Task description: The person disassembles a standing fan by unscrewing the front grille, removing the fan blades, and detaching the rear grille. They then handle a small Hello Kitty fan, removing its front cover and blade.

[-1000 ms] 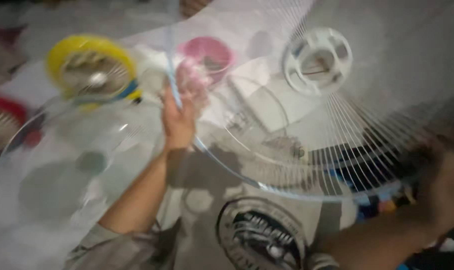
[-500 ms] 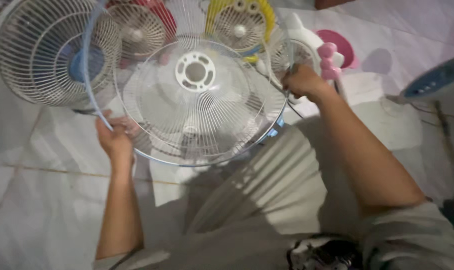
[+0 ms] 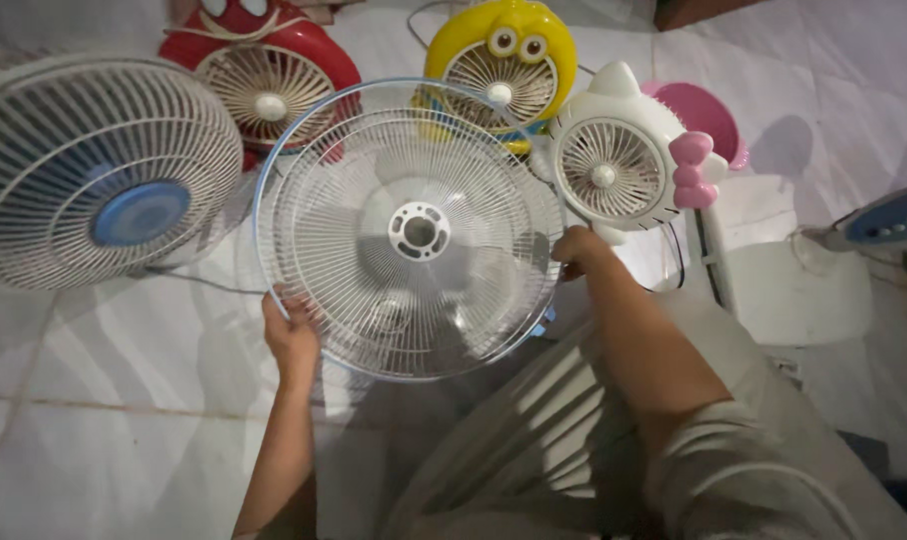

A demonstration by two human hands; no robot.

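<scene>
Pale floor tiles [image 3: 104, 400] lie under a row of small fans. I hold the round wire fan guard [image 3: 409, 230] flat before me, left hand [image 3: 292, 335] and right hand [image 3: 577, 250] clamped on opposite rims to keep it level.

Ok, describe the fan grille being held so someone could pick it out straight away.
On the white tiled floor stands a row of fans. In front of them, the left hand and right hand hold the round wire grille by its rim. Unlike its neighbours, it has no blades, only a blue rim and an open hub.
</scene>
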